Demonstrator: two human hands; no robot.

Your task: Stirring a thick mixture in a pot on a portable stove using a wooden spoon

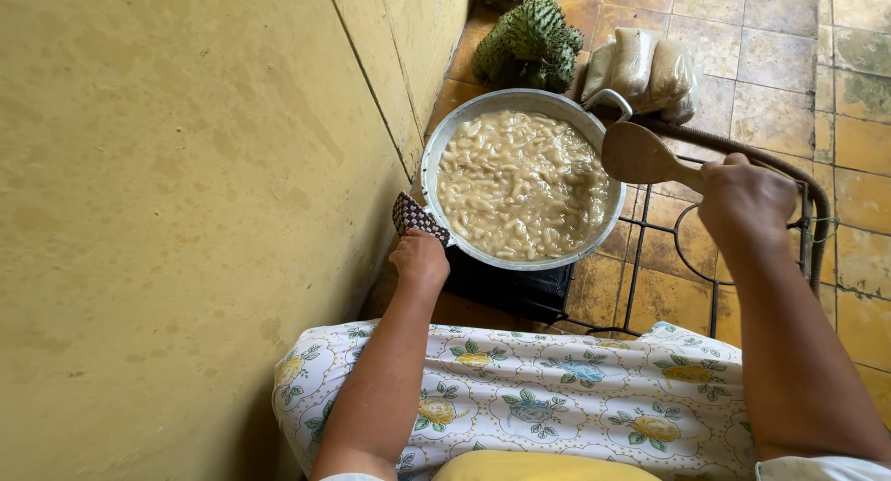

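Looking down past our floral apron (538, 397), printed with yellow and blue flowers on white, we see our 2 bare forearms reaching forward. A yellow rounded edge (543, 466) shows at the very bottom of the view, below the apron.

Our left hand (420, 258) is curled shut around a checkered brown-and-white potholder (418, 218), which wraps the near handle of the metal pot (430, 170). The pot sits tilted in our view on a black burner (510, 286), close against the yellow wall (186, 212) on the left.

Our right hand (745, 200) is closed in a fist around the handle of a wooden spoon (640, 154). The spoon's broad bowl is held just above the pot's right rim, clear of the food, with its face turned toward us.

The pot is filled nearly to the brim with a pale, creamy porridge of whitish kernels (520, 184), thick and glossy. A 2nd small loop handle shows on the pot's far rim.

To the right of the pot, a black wire grate (668, 258) spreads over the yellow floor tiles (770, 64), and a brown hose (742, 152) curves around its far edge.

Beyond the pot, a green spiky soursop (534, 40) lies on the tiles near the wall, and just beside it rest clear plastic bags (645, 68) of pale grain.
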